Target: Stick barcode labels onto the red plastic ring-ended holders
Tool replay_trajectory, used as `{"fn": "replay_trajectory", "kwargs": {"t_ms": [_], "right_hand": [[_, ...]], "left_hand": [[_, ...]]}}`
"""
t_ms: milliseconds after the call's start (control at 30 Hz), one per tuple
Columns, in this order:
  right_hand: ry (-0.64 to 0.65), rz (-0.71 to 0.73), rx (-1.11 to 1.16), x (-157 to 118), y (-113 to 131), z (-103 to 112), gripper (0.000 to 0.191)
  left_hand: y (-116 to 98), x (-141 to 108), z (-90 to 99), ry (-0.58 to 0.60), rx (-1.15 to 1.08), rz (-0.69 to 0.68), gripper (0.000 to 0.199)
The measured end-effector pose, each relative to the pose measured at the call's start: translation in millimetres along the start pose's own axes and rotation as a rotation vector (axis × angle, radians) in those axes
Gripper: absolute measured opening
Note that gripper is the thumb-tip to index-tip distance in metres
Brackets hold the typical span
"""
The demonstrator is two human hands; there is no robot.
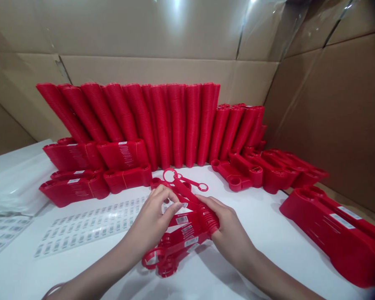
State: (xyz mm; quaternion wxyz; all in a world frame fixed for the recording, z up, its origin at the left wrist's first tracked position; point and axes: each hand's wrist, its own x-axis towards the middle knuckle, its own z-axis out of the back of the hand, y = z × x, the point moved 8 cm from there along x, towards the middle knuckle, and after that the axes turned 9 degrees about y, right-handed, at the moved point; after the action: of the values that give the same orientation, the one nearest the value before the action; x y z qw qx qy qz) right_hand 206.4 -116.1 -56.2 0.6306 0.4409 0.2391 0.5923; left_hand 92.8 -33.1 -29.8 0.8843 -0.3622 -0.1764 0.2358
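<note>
Fingers wrapped round one end, my right hand (233, 231) grips a fanned bunch of red plastic ring-ended pieces (187, 241). Several of these pieces carry small white barcode labels (191, 241). Above the bunch, my left hand (156, 210) is closed in a pinch. A small whitish barcode label (184, 205) shows at its thumb tip, close to the uppermost red piece. Just beyond the hands, a loose red ring-ended piece (192, 182) lies on the white table. The fingers of my left hand partly cover the pieces behind them.
Sheets of barcode labels (90, 225) lie to the left, near a plastic-wrapped white stack (15, 183). Tall stacks of red pieces (175, 125) line the back. Lower bundles (125, 177) stand at left, with more bundles (328, 229) at right. Cardboard walls (143, 68) enclose the white table (256, 258).
</note>
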Motion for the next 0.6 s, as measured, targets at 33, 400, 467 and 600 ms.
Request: {"fn": "replay_trajectory", "kwargs": {"t_ms": [33,400,467,600], "right_hand": [[0.001,0.000,0.001,0,0,0,0.060],[0.019,0.016,0.035,-2,8,-3,0.057],[0.026,0.018,0.049,-2,10,-4,0.057],[0.037,0.031,0.060,-3,13,-4,0.056]], "left_hand": [[0,0,-0.6,0.004,-0.006,0.003,0.019],[3,2,-1.6,-0.025,-0.003,0.060,0.019],[3,2,-1.9,-0.034,0.009,0.057,0.018],[2,2,-2.3,-0.052,0.048,0.051,0.017]]}}
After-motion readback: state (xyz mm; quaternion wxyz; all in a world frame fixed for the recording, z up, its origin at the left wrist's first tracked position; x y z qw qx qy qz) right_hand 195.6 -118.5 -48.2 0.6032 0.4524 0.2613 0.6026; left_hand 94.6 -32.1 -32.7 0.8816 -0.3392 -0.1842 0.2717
